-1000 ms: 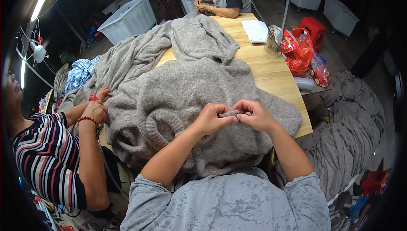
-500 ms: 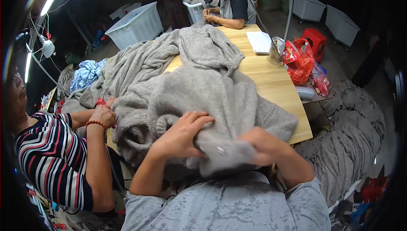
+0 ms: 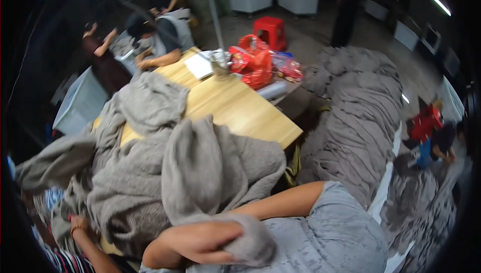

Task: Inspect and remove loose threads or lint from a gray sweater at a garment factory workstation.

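Observation:
A large heap of fuzzy grey cloth [image 3: 200, 173] covers the near left part of the wooden table [image 3: 235, 102] and reaches down to my lap. My left hand [image 3: 205, 236], smeared by motion, is closed round a bunched end of this cloth [image 3: 253, 240] close in front of my body. My right forearm [image 3: 288, 200] crosses in front of me from the right. Its hand is hidden behind the bunched cloth and my left hand, so its fingers do not show.
On the left, a co-worker's hand [image 3: 79, 223] touches the cloth. Across the table another person [image 3: 163, 35] bends over handwork. White paper [image 3: 199, 66], a red plastic bag [image 3: 256, 65] and a red stool [image 3: 270, 30] stand beyond. A long grey cloth pile [image 3: 355, 122] lies right.
My view has swung to the right. Both arms have drawn in toward my body, my left hand still on the cloth. My right hand has gone out of sight behind it.

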Action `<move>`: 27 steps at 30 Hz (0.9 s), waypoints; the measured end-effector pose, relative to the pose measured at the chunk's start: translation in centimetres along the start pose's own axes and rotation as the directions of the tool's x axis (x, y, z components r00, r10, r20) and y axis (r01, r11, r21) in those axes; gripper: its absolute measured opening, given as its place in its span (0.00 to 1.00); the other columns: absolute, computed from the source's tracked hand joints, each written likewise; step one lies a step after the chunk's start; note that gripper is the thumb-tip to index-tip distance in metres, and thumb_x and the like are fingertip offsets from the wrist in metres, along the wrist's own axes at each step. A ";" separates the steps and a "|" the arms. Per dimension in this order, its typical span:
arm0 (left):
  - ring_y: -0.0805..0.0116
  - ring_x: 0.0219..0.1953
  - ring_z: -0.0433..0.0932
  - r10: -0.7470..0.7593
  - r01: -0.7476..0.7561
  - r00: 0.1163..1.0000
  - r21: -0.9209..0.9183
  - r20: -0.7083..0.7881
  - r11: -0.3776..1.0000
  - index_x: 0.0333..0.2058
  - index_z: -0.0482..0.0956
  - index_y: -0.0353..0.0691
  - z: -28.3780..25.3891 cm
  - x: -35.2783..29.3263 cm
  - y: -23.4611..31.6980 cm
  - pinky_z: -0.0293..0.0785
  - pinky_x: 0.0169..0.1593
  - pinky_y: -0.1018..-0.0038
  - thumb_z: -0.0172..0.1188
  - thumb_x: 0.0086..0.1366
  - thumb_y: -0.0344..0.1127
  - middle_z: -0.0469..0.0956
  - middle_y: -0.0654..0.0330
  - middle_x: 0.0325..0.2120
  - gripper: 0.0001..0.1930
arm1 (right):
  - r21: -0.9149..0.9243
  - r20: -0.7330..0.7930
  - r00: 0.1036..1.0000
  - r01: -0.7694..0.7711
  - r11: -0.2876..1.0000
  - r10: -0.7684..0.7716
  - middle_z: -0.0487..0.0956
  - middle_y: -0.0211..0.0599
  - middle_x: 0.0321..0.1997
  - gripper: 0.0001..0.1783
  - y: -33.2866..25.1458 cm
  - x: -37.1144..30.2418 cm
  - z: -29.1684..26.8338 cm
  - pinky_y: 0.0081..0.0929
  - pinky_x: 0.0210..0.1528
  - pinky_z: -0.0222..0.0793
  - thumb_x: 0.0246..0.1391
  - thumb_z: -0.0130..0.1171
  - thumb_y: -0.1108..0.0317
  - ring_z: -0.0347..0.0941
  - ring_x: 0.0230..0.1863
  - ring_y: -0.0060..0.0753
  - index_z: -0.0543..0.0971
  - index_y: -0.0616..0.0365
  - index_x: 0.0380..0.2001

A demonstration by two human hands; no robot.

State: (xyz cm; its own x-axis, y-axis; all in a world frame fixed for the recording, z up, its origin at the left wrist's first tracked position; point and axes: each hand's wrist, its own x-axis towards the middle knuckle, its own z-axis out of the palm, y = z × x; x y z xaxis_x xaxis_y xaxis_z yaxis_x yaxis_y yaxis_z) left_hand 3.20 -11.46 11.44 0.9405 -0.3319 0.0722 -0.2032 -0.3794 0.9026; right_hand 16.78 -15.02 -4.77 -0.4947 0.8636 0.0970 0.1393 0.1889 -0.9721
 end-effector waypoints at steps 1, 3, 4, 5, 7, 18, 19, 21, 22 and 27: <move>0.60 0.27 0.73 -0.092 0.098 0.994 0.110 -0.058 0.989 0.40 0.71 0.31 -1.5 -0.5 0.2 0.69 0.33 0.71 0.62 0.57 0.43 0.72 0.52 0.25 0.21 | 0.027 -0.074 0.997 -0.020 0.999 0.022 0.61 0.51 0.54 0.41 0.9 -0.5 -0.7 0.33 0.53 0.54 0.36 0.65 0.65 0.57 0.54 0.44 0.56 0.68 0.52; 0.75 0.30 0.72 -0.176 0.055 0.888 -0.282 -0.425 0.958 0.44 0.70 0.27 -3.3 -1.1 -1.1 0.68 0.35 0.78 0.62 0.55 0.42 0.76 0.61 0.29 0.25 | 0.057 -0.293 0.954 -0.040 0.998 0.055 0.63 0.49 0.50 0.35 0.9 -2.2 -4.6 0.34 0.50 0.57 0.39 0.63 0.64 0.60 0.51 0.43 0.59 0.69 0.48; 0.75 0.33 0.72 -0.348 0.118 0.678 -0.372 -0.647 0.921 0.45 0.71 0.28 -3.1 -1.7 -1.7 0.66 0.39 0.80 0.60 0.57 0.41 0.75 0.65 0.33 0.23 | 0.060 -0.439 0.896 -0.044 0.997 0.066 0.65 0.49 0.49 0.32 0.1 -3.7 -7.6 0.34 0.48 0.58 0.40 0.62 0.64 0.61 0.49 0.43 0.61 0.69 0.47; 0.77 0.37 0.72 -0.343 0.183 0.565 -0.291 -0.750 0.939 0.45 0.71 0.29 -4.2 -2.2 -3.0 0.66 0.42 0.80 0.56 0.60 0.39 0.75 0.64 0.35 0.20 | 0.053 -0.606 0.793 -0.045 0.998 0.068 0.66 0.48 0.47 0.30 -1.4 -6.0 -11.7 0.34 0.46 0.60 0.42 0.61 0.64 0.63 0.48 0.42 0.63 0.70 0.45; 0.73 0.37 0.74 -0.285 0.198 0.493 -0.212 -0.822 0.957 0.43 0.72 0.29 -5.3 -3.3 -4.7 0.68 0.44 0.76 0.52 0.62 0.32 0.77 0.57 0.35 0.14 | 0.004 -0.904 0.426 -0.053 0.999 0.027 0.69 0.47 0.44 0.25 -5.6 -12.6 -20.9 0.34 0.42 0.62 0.44 0.59 0.63 0.65 0.45 0.41 0.66 0.70 0.42; 0.70 0.33 0.77 -0.303 0.162 0.498 -0.256 -0.813 0.953 0.40 0.73 0.29 -4.9 -5.6 -6.7 0.73 0.40 0.74 0.57 0.60 0.33 0.78 0.56 0.29 0.13 | 0.158 -0.532 -0.508 -0.846 0.510 -0.678 0.69 0.52 0.52 0.36 -19.2 -47.1 -41.7 0.37 0.50 0.65 0.41 0.65 0.61 0.65 0.54 0.44 0.64 0.71 0.51; 0.70 0.33 0.77 -0.304 0.149 0.515 -0.266 -0.801 0.952 0.40 0.73 0.29 -4.9 -5.4 -6.9 0.73 0.40 0.74 0.57 0.60 0.33 0.78 0.56 0.30 0.13 | 0.062 -0.551 -0.416 -0.885 0.461 -0.724 0.68 0.53 0.55 0.40 -17.3 -45.7 -41.2 0.37 0.53 0.64 0.40 0.67 0.61 0.64 0.56 0.45 0.63 0.71 0.53; 0.70 0.33 0.77 -0.322 0.158 0.524 -0.282 -0.789 0.946 0.40 0.73 0.29 -4.8 -5.0 -7.0 0.72 0.41 0.75 0.57 0.60 0.32 0.78 0.56 0.29 0.13 | -0.104 -0.710 -0.283 -0.864 0.493 -0.645 0.71 0.48 0.48 0.32 -10.8 -40.4 -38.9 0.35 0.49 0.66 0.38 0.64 0.65 0.69 0.49 0.42 0.67 0.67 0.48; 0.70 0.33 0.77 -0.325 0.174 0.526 -0.274 -0.786 0.946 0.41 0.73 0.29 -4.7 -4.8 -6.9 0.72 0.41 0.75 0.57 0.60 0.32 0.79 0.56 0.29 0.13 | -0.096 -0.809 -0.245 -0.842 0.531 -0.534 0.73 0.46 0.44 0.28 -7.8 -37.3 -37.4 0.33 0.47 0.67 0.38 0.63 0.66 0.71 0.45 0.40 0.70 0.64 0.45; 0.71 0.35 0.77 -0.357 0.287 0.508 -0.236 -0.784 0.928 0.39 0.74 0.31 -3.9 -4.8 -4.8 0.71 0.42 0.77 0.58 0.57 0.30 0.79 0.57 0.30 0.12 | -0.394 -0.907 0.366 -0.564 0.726 -0.208 0.76 0.43 0.30 0.17 4.6 -20.9 -26.7 0.33 0.38 0.71 0.40 0.60 0.69 0.75 0.34 0.39 0.76 0.63 0.37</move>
State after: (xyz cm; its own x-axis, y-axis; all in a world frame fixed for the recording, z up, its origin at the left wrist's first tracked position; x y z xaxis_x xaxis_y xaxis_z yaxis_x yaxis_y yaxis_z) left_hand 0.76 -4.66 8.44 0.7634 0.6442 0.0475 0.1459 -0.2436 0.9588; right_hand 50.68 -19.71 -5.61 0.5679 0.7011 0.4313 0.7182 -0.1660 -0.6758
